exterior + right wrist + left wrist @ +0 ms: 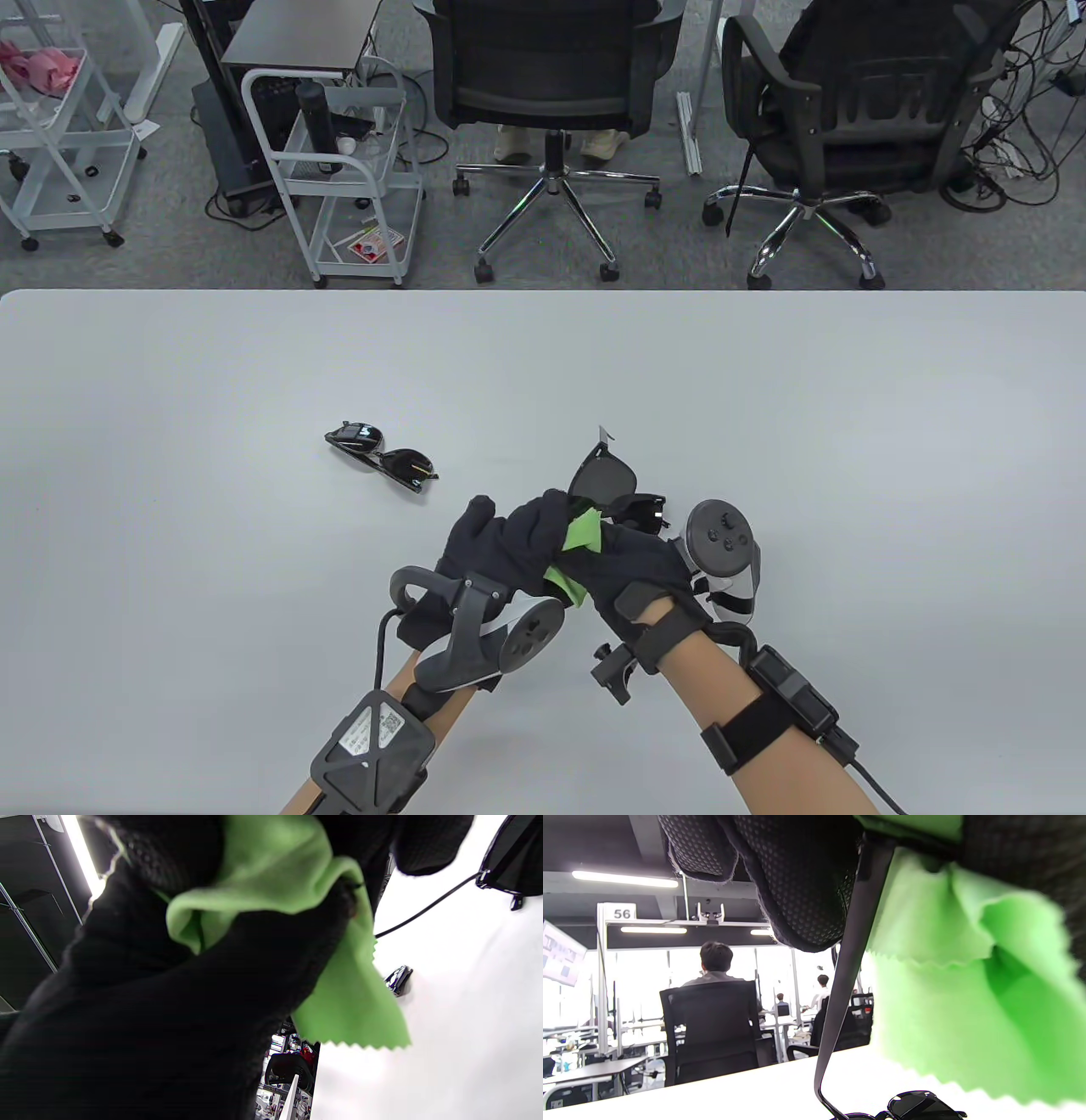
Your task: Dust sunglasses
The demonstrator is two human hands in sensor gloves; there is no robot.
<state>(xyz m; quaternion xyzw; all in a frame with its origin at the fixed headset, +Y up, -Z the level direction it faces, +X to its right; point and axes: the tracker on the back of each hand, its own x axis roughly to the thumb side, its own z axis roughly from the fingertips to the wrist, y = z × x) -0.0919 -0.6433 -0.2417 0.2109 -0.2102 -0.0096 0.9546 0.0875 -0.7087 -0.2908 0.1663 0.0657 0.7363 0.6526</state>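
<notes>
Sunglasses (604,480) sit between your two hands, lifted off the bench (848,407) near its middle, lenses tipped up toward the far side. Your left hand (509,543) has its fingers (797,882) curled over one temple arm, gripping it along with the green cloth (581,535). Your right hand (632,569) has its fingers (237,955) closed around the same cloth, which bunches between the gloves and hangs down with its zigzag edge free in both wrist views. How the right fingers meet the frame is hidden by the cloth.

A second pair (382,457) lies folded on the bench to the left and a little farther out, well apart from your hands.

Right of your hands and out to the far edge the bench surface is bare white, and the same holds on the near left. Beyond the far edge stand two office chairs (551,102) and a white wire cart (339,161) on the grey carpet, all well clear of the bench.
</notes>
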